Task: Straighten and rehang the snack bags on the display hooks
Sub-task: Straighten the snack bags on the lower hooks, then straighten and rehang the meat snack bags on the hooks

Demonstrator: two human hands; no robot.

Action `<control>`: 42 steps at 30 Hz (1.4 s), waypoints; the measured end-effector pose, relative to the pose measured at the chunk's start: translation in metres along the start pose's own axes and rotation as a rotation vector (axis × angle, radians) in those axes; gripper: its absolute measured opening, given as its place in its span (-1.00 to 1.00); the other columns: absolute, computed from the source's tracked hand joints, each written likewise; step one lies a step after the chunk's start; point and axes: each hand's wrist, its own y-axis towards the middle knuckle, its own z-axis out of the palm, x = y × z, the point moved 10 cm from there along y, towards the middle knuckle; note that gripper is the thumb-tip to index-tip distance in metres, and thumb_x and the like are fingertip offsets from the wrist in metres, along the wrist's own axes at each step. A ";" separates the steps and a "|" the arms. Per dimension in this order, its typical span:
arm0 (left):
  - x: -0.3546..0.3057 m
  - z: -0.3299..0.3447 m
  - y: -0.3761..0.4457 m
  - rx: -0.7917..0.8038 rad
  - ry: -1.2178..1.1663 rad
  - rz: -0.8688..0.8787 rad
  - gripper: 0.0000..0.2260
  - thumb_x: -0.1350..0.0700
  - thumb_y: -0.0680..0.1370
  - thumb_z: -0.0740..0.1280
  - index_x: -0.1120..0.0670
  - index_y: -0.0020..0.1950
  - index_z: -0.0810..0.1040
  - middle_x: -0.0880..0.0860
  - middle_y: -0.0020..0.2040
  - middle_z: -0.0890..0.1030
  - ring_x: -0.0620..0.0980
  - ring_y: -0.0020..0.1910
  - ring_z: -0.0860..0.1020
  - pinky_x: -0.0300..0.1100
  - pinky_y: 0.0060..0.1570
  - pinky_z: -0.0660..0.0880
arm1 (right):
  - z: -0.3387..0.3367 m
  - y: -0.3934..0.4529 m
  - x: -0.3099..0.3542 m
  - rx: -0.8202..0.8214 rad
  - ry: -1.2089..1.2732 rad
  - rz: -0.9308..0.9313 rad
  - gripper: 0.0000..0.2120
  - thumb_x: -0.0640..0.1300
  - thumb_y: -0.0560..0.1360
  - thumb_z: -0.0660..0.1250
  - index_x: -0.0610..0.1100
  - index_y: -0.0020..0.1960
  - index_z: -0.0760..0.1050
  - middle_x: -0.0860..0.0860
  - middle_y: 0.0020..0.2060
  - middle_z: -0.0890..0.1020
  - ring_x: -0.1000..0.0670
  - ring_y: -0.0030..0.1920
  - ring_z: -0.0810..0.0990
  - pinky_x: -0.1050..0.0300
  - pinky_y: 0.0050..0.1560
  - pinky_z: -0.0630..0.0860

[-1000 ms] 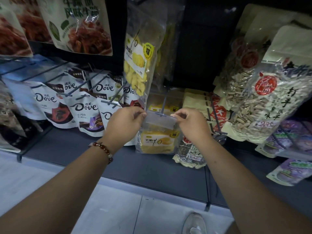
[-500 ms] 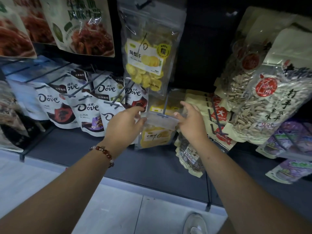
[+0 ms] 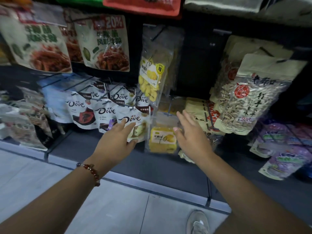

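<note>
Both hands have let go of the clear mango bag [image 3: 163, 137] they pinched a second ago. Near, a shoe [image 3: 197, 222] stands on the pale floor [image 3: 84, 200]. Farther in, the left hand [image 3: 116, 141], with a bead bracelet [image 3: 91, 173] at the wrist, has its fingers [image 3: 130, 126] straight and spread, lying against a Dove bag [image 3: 133, 122]. The right hand [image 3: 190, 137] hovers with fingers spread just right of the mango bag, which hangs from its hook [image 3: 169, 107] above the dark shelf [image 3: 135, 164]. Open room lies below the bag. Beyond hang a pineapple bag [image 3: 152, 78] and, far right, a sunflower seed bag [image 3: 249, 98].
</note>
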 end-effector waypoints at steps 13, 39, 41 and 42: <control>0.042 -0.043 -0.072 -0.037 0.073 -0.169 -0.38 -0.19 0.59 0.19 -0.04 0.58 0.09 0.12 0.59 0.07 0.12 0.55 0.06 0.10 0.46 0.16 | 0.056 -0.036 0.092 0.276 -0.111 -0.123 -0.34 0.05 0.61 0.21 -0.03 0.60 -0.01 -0.01 0.59 -0.01 -0.03 0.58 -0.08 0.07 0.52 -0.10; 0.061 -0.010 0.089 -0.180 0.061 -0.100 -0.45 0.04 0.58 0.25 0.06 0.55 0.20 0.17 0.55 0.20 0.19 0.50 0.20 0.14 0.35 0.33 | 0.143 0.118 0.057 0.143 0.068 0.105 -0.27 -0.07 0.53 0.30 0.00 0.58 -0.01 0.02 0.59 -0.07 -0.13 0.54 0.06 -0.13 0.45 0.23; 0.056 -0.006 0.098 -0.191 0.053 -0.077 -0.45 0.07 0.56 0.26 0.09 0.54 0.23 0.15 0.49 0.33 0.16 0.46 0.27 0.10 0.35 0.34 | 0.145 0.129 0.054 0.115 0.079 0.114 -0.31 -0.08 0.54 0.30 -0.01 0.57 0.04 0.01 0.57 0.06 -0.12 0.50 0.16 -0.12 0.41 0.30; 0.054 -0.004 0.101 -0.194 0.046 -0.066 -0.46 0.08 0.56 0.27 0.10 0.53 0.27 0.13 0.42 0.42 0.15 0.41 0.35 0.07 0.30 0.38 | 0.146 0.134 0.052 0.103 0.095 0.121 -0.34 -0.09 0.54 0.30 -0.02 0.55 0.08 0.00 0.53 0.15 -0.11 0.46 0.24 -0.11 0.36 0.35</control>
